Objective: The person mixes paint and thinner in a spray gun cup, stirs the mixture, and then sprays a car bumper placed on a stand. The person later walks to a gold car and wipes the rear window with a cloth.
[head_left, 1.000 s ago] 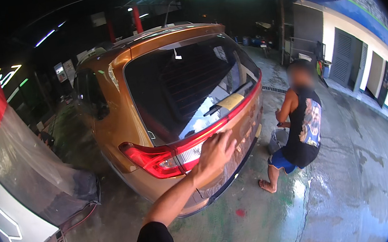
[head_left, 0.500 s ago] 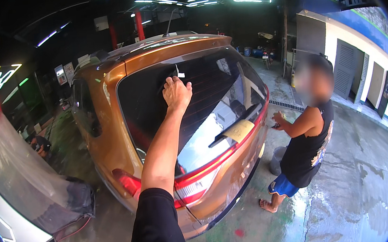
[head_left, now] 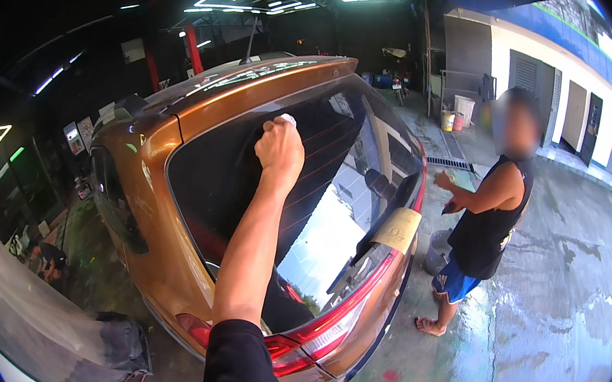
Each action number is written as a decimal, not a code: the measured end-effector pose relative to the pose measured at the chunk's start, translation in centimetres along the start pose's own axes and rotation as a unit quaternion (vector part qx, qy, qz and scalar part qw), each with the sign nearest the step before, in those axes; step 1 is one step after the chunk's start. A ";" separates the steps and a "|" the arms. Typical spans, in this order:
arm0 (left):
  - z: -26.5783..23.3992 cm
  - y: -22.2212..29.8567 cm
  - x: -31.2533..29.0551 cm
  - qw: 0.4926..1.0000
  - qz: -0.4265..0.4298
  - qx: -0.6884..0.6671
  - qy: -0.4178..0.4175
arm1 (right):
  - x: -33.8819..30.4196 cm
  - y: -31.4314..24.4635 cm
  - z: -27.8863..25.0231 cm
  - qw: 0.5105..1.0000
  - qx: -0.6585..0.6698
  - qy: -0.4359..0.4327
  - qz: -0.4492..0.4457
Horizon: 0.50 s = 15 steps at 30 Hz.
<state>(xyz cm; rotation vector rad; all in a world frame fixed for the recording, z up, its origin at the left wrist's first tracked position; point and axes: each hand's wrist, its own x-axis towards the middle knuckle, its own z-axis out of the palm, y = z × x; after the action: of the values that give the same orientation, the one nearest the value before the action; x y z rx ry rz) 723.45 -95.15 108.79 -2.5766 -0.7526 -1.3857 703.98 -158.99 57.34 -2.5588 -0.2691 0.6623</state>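
My left hand [head_left: 280,153] is closed at the upper part of a car's dark rear window [head_left: 229,169], its arm stretched up from the lower edge. A small white scrap [head_left: 288,119], perhaps paper or film, shows at its fingertips. The fingers hide most of it and whatever else they may hold. Around the glass is the orange-brown body of the car [head_left: 169,272]. Low on the window, a yellow sheet [head_left: 397,230] lies over the rear wiper area. My right hand is out of the picture.
To the right of the car stands a person [head_left: 494,208] in a black sleeveless top, forearms raised toward the car. A grey bucket [head_left: 438,252] is beside them on the wet floor [head_left: 556,299]. At left hangs a clear plastic curtain [head_left: 37,331]. Another person [head_left: 49,261] crouches far left.
My left hand stays near the top of the glass, and the white scrap now looks bunched at the fingertips instead of standing up. The view has shifted, so the surroundings sit further left.
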 end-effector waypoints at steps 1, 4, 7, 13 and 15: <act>0.2 -0.3 0.6 0.999 0.030 0.036 0.001 | 0.3 -1.2 -0.2 1.000 0.020 0.001 0.008; 0.6 -1.1 1.2 0.996 0.061 0.062 -0.013 | 0.2 -4.2 -0.9 1.000 0.019 0.012 0.016; 0.6 -1.4 0.9 0.988 0.134 -0.071 -0.026 | 0.5 -3.2 -0.2 1.000 0.012 -0.003 0.015; -4.1 1.9 7.7 0.963 0.108 -0.245 0.038 | 1.4 -4.6 -1.1 0.999 -0.015 -0.001 0.032; -5.1 -0.2 12.8 0.980 0.028 -0.194 0.042 | 1.6 -4.9 -1.4 0.999 0.000 0.021 0.041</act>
<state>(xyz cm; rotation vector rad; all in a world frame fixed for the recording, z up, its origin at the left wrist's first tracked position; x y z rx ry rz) 725.40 -91.97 122.07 -2.7652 -0.4266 -1.7631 705.70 -154.84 60.15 -2.5917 -0.1517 0.6369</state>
